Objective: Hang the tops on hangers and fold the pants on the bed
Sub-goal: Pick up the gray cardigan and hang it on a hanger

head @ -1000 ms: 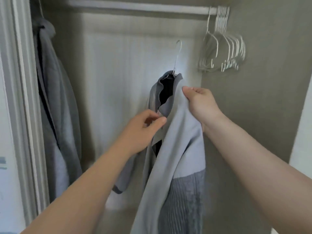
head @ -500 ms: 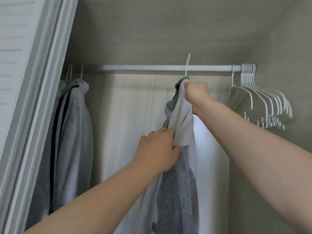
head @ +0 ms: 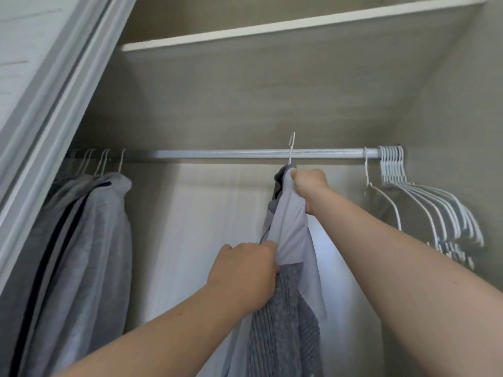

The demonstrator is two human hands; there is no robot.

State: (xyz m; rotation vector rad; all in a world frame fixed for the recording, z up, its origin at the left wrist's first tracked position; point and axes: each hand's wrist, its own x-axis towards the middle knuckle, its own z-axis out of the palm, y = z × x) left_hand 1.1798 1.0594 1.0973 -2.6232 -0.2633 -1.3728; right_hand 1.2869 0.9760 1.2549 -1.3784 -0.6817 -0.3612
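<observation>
Closet interior: the right hand [head: 310, 190] clenches the grey top [head: 291, 229] at its collar, over a white hanger [head: 291, 148] whose hook crosses the rod [head: 217, 154]. Lower down, the left hand [head: 245, 276] bunches the top's fabric. Bare rod runs left to the hung grey garments [head: 89, 240]. Empty hangers [head: 424, 208] crowd the right end, and a shelf [head: 272, 29] sits overhead.

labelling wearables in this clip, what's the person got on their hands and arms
Nothing shows. The left hand and the right hand wear no gloves, and no ring, watch or bracelet can be seen. Both forearms are uncovered as far as the frame edge, with no sleeve in view.
</observation>
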